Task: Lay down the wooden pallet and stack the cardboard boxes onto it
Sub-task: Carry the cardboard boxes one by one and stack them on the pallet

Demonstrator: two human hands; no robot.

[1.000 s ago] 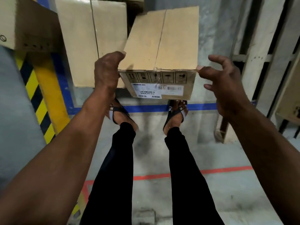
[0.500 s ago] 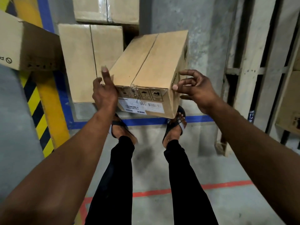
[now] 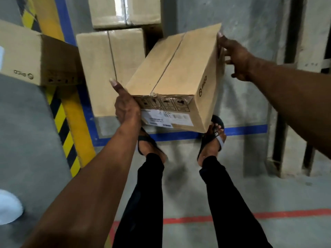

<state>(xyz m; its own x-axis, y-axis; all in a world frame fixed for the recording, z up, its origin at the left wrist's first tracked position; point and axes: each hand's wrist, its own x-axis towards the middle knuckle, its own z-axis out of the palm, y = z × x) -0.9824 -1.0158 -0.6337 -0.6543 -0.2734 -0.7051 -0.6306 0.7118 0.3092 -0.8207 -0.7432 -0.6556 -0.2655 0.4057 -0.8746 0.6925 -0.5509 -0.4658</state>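
I hold a brown cardboard box (image 3: 176,76) in the air above my feet, turned at an angle, its labelled end facing me. My left hand (image 3: 126,108) grips the near left corner, thumb up along the edge. My right hand (image 3: 234,56) presses on the far right corner. Two more cardboard boxes, one (image 3: 111,68) on the floor and one (image 3: 125,11) behind it, stand to the left of the held box. A wooden pallet (image 3: 286,104) stands upright at the right, leaning against the wall.
Another cardboard box (image 3: 35,58) juts in at the left over a yellow and black striped post (image 3: 66,126). Blue tape (image 3: 241,130) and red tape (image 3: 268,214) mark the grey concrete floor. A white object (image 3: 9,206) lies at the lower left edge.
The box has been lifted off the stack and swung clockwise. My right hand went from open beside the box to gripping its far right corner; my left hand slid to the near left corner.
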